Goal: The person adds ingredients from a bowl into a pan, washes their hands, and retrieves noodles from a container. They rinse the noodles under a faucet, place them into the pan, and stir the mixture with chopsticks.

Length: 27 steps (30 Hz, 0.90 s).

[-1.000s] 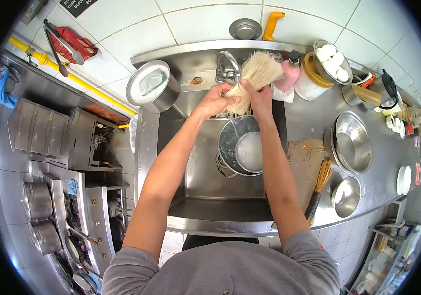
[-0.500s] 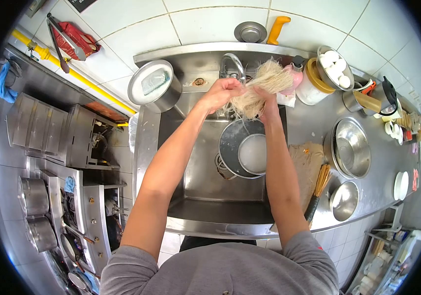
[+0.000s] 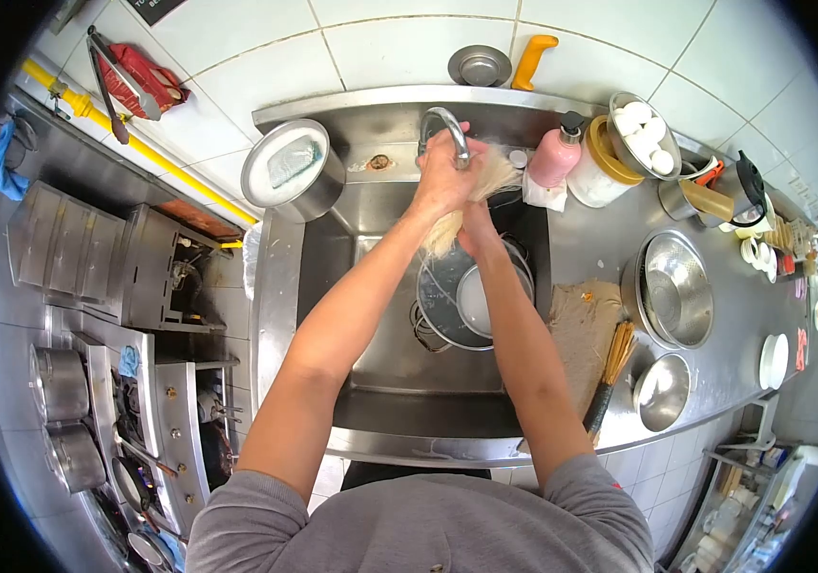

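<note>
Under the curved faucet (image 3: 447, 122) at the back of the sink (image 3: 399, 358), both of my hands are on a bundle of pale, thin fibres (image 3: 493, 174). My left hand (image 3: 444, 177) is closed on its upper part, next to the spout. Lower and to the right, my right hand (image 3: 475, 227) grips the bundle from the side. Some strands hang between my wrists. Beneath them in the sink sits a dark round pan (image 3: 436, 310) with a smaller light bowl (image 3: 476, 301) inside it, partly hidden by my right forearm.
A tall metal pot (image 3: 318, 191) stands at the sink's back left. Right of the faucet are a pink pump bottle (image 3: 554, 159), a white tub (image 3: 595, 181) and a bowl of eggs (image 3: 665, 143). Metal bowls (image 3: 662, 392), a brown cloth (image 3: 576, 329) and a bundle of sticks (image 3: 609, 377) lie on the right counter.
My hands have moved left with the fibre bundle, and my left hand has risen to the faucet. The loose, spread fibres are now gathered more tightly, and the pink bottle shows fully.
</note>
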Motion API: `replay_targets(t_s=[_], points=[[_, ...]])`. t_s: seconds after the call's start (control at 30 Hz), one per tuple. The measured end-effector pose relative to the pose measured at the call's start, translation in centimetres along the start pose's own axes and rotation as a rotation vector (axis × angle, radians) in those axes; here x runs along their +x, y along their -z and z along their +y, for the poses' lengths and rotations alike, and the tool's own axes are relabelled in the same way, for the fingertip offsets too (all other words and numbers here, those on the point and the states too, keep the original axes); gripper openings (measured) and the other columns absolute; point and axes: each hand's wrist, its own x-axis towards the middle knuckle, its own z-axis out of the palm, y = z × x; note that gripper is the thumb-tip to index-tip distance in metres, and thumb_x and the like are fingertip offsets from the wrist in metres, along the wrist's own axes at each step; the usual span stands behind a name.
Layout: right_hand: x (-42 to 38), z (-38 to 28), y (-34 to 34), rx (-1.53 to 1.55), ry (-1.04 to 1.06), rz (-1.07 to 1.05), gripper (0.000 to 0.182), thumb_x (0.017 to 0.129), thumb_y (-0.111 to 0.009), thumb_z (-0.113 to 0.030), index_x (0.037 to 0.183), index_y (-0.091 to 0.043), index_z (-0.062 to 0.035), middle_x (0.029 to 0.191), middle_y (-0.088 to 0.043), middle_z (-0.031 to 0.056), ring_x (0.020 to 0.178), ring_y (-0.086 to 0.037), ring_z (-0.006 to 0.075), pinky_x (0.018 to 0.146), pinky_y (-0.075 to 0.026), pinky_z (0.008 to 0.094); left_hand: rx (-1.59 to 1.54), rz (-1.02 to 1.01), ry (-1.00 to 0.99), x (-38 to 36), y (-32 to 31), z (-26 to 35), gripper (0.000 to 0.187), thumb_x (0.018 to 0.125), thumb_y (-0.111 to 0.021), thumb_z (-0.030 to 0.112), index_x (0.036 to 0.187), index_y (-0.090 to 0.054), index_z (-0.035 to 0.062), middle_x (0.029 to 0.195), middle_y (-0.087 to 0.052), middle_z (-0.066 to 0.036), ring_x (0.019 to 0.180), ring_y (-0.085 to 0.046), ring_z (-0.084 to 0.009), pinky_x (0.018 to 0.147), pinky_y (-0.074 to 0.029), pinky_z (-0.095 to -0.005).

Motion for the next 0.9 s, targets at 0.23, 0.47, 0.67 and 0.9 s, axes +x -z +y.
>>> replay_targets(t_s=[0.23,0.47,0.67,0.9], points=[[1.9,4.9,4.6,-0.220,-0.040,-0.243,0.030,0.087,-0.062,-0.010,0.114,-0.060,0.0011,0.108,-0.063,0.0062,0.099,-0.058,0.0161,0.081,-0.048,0.0315,-0.791,0.229,0.482,-2.5,-2.6,0.3,0.006,0.091,-0.061,0.002,0.094,-0.066,0.0017,0.080,-0.066,-0.009,0.063,-0.063,-0.0136,0.057,-0.052,-0.0251],[-0.6,1.2,3.6,-0.600,-0.016,-0.286,0.026,0.088,-0.063,-0.008,0.112,-0.057,-0.0014,0.095,-0.065,0.0053,0.083,-0.063,0.0154,0.074,-0.052,0.0328,-0.685,0.099,0.752,-0.7,-3.3,-0.6,0.027,0.091,-0.066,0.029,0.073,-0.058,0.0106,0.053,-0.053,0.001,0.035,-0.039,-0.0077,0.034,-0.025,-0.0235],[-1.2,-2.4,3.0,-0.880,-0.446,-0.324,0.024,0.085,-0.068,-0.009,0.104,-0.056,-0.0027,0.086,-0.065,0.0074,0.066,-0.064,0.0168,0.058,-0.054,0.0336,-0.699,-0.587,0.657,1.1,-1.1,-0.3,0.025,0.091,-0.065,0.026,0.106,-0.066,0.0060,0.094,-0.064,-0.010,0.082,-0.062,-0.0094,0.060,-0.042,-0.0194],[3.2,-4.3,1.8,-1.372,-0.529,-0.591,0.025,0.078,-0.075,-0.014,0.095,-0.061,-0.0025,0.078,-0.065,0.0081,0.064,-0.065,0.0191,0.056,-0.054,0.0348,-0.368,-0.139,0.602,0.9,2.2,-0.6,0.022,0.088,-0.069,0.023,0.078,-0.066,0.0032,0.058,-0.054,0.001,0.053,-0.046,-0.0076,0.049,-0.037,-0.0261]])
